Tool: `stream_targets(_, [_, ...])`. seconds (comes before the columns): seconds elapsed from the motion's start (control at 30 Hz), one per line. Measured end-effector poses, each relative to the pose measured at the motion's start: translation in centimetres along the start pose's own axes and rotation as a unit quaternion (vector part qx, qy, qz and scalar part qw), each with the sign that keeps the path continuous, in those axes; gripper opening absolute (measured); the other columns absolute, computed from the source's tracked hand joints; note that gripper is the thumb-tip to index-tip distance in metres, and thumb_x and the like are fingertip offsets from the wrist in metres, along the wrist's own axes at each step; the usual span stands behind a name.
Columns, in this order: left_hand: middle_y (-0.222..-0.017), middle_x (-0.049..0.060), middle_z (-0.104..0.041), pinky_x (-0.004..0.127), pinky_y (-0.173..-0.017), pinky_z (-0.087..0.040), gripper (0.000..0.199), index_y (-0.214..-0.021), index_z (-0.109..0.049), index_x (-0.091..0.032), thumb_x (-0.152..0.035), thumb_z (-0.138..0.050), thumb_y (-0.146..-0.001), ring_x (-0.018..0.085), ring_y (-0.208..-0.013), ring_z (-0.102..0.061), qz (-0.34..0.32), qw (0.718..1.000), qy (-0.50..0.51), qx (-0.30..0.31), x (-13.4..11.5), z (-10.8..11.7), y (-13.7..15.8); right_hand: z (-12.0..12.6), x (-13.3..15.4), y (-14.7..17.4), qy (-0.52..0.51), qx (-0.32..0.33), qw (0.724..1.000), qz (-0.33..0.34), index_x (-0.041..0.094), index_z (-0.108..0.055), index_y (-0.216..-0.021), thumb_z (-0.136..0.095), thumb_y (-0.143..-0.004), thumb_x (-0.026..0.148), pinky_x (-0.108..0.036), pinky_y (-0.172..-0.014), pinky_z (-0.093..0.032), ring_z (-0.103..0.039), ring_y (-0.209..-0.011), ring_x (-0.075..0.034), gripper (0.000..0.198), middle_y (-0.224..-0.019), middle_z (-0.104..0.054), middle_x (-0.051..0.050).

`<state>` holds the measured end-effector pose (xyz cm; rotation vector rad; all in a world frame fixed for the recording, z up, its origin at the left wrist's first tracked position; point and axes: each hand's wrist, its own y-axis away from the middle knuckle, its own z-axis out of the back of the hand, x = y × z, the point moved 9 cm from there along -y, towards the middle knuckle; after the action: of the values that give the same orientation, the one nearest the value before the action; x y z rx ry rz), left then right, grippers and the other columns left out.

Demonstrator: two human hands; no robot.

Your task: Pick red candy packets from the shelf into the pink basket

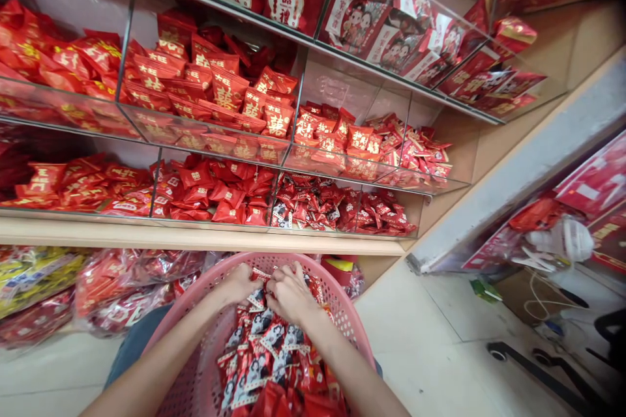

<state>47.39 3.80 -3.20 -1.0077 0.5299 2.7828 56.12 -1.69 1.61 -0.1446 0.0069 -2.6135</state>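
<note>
A pink perforated plastic basket [359,319] stands in front of me, between my legs. Inside lies a heap of small red sweet packets [274,339], many printed with black-and-white figures; plain red ones lie nearest me. Both hands reach into the basket's far side. My left hand [239,285] is closed, its fingertips curled at a packet near the far rim. Close beside it, my right hand [292,294] bends its fingers down over packets in the heap. The hands partly hide the packets under their fingers.
Shelves with clear dividers [128,39] hold red packets sorted by kind. Below the wooden shelf edge [195,234], plastic bags of packets [117,287] lie on the left. Black chair legs [542,371] and a white fan [562,241] are at the right, past a wall edge.
</note>
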Motion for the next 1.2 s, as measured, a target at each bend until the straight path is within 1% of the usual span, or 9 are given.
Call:
stream_targets(0.17, [-0.058, 0.003, -0.045, 0.025, -0.057, -0.03, 0.023, -0.055, -0.04, -0.017, -0.029, -0.046, -0.074, 0.017, -0.061, -0.047, -0.022, 1.0, -0.006, -0.008, -0.7, -0.4, 0.1, 0.0, -0.1, 0.0, 0.004, -0.012, 1.0, -0.012, 0.019, -0.061, -0.092, -0.048, -0.082, 0.022, -0.048, -0.102, -0.022, -0.048, -0.1, -0.022, 0.017, -0.095, -0.062, -0.007])
stream_targets(0.27, [-0.054, 0.003, -0.045, 0.025, -0.052, -0.03, 0.024, -0.055, -0.041, -0.017, -0.029, -0.038, -0.076, 0.016, -0.055, -0.047, -0.032, 0.998, 0.019, 0.047, -1.0, -1.3, 0.3, 0.2, -0.2, 0.0, 0.003, -0.025, 0.999, -0.022, 0.017, -0.057, -0.1, -0.048, -0.08, 0.02, -0.048, -0.102, -0.022, -0.049, -0.1, -0.022, 0.022, -0.099, -0.062, -0.008])
stream_targets(0.37, [-0.049, 0.001, -0.042, 0.025, -0.047, -0.028, 0.018, -0.057, -0.04, -0.018, -0.027, -0.038, -0.072, 0.015, -0.047, -0.043, -0.029, 0.995, 0.034, 0.089, -0.7, -1.8, 0.4, 0.2, -0.1, 0.1, 0.001, -0.021, 0.999, -0.024, 0.017, -0.057, -0.096, -0.048, -0.079, 0.019, -0.049, -0.103, -0.02, -0.049, -0.1, -0.023, 0.019, -0.098, -0.062, -0.009])
stream_targets(0.5, [-0.052, 0.001, -0.045, 0.026, -0.048, -0.025, 0.011, -0.054, -0.04, -0.017, -0.02, -0.044, -0.064, 0.015, -0.05, -0.043, -0.042, 0.995, 0.017, 0.084, -0.4, -1.5, 0.5, 0.3, 0.0, 0.0, 0.001, -0.011, 1.0, -0.021, 0.016, -0.057, -0.094, -0.048, -0.078, 0.018, -0.049, -0.104, -0.019, -0.049, -0.1, -0.023, 0.019, -0.098, -0.062, -0.009])
stream_targets(0.63, [-0.062, 0.006, -0.055, 0.027, -0.053, -0.032, 0.012, -0.055, -0.041, -0.018, -0.019, -0.041, -0.067, 0.019, -0.062, -0.054, -0.041, 0.995, -0.015, 0.091, -0.7, -1.9, 0.7, 0.2, 0.0, -0.1, 0.003, -0.006, 1.0, -0.02, 0.016, -0.057, -0.095, -0.047, -0.077, 0.018, -0.049, -0.104, -0.018, -0.048, -0.101, -0.023, 0.02, -0.098, -0.062, -0.009])
stream_targets(0.77, [-0.083, 0.014, -0.064, 0.03, -0.065, -0.042, 0.021, -0.072, -0.053, -0.016, -0.025, -0.035, -0.074, 0.025, -0.079, -0.061, -0.033, 0.992, -0.06, 0.102, -0.8, -2.7, 1.1, 0.2, -0.1, -0.2, 0.009, -0.009, 1.0, -0.023, 0.015, -0.057, -0.096, -0.047, -0.078, 0.019, -0.05, -0.104, -0.016, -0.048, -0.101, -0.023, 0.022, -0.099, -0.063, -0.01])
stream_targets(0.9, [-0.1, 0.018, -0.064, 0.034, -0.076, -0.045, 0.034, -0.098, -0.056, -0.013, -0.028, -0.035, -0.076, 0.029, -0.091, -0.061, -0.033, 0.993, -0.061, 0.098, -0.8, -2.9, 1.3, 0.1, -0.1, -0.3, 0.015, -0.006, 0.999, -0.028, 0.015, -0.058, -0.098, -0.045, -0.08, 0.02, -0.05, -0.104, -0.014, -0.048, -0.102, -0.024, 0.023, -0.099, -0.063, -0.011])
stream_targets(1.07, [-0.096, 0.019, -0.065, 0.033, -0.073, -0.046, 0.046, -0.111, -0.053, -0.008, -0.029, -0.035, -0.074, 0.029, -0.089, -0.063, -0.043, 0.988, -0.066, 0.13, -1.0, -3.7, 1.6, 0.1, -0.2, -0.3, 0.021, -0.005, 0.999, -0.031, 0.014, -0.058, -0.099, -0.045, -0.079, 0.018, -0.049, -0.103, -0.016, -0.048, -0.103, -0.024, 0.024, -0.1, -0.063, -0.011])
stream_targets(1.2, [-0.1, 0.017, -0.066, 0.031, -0.072, -0.047, 0.057, -0.12, -0.05, -0.01, -0.035, -0.041, -0.07, 0.029, -0.091, -0.063, -0.036, 0.991, -0.038, 0.126, -1.2, -3.9, 1.9, 0.1, -0.2, -0.3, 0.019, -0.006, 0.999, -0.03, 0.015, -0.059, -0.097, -0.045, -0.079, 0.016, -0.049, -0.103, -0.018, -0.048, -0.103, -0.024, 0.023, -0.1, -0.063, -0.011])
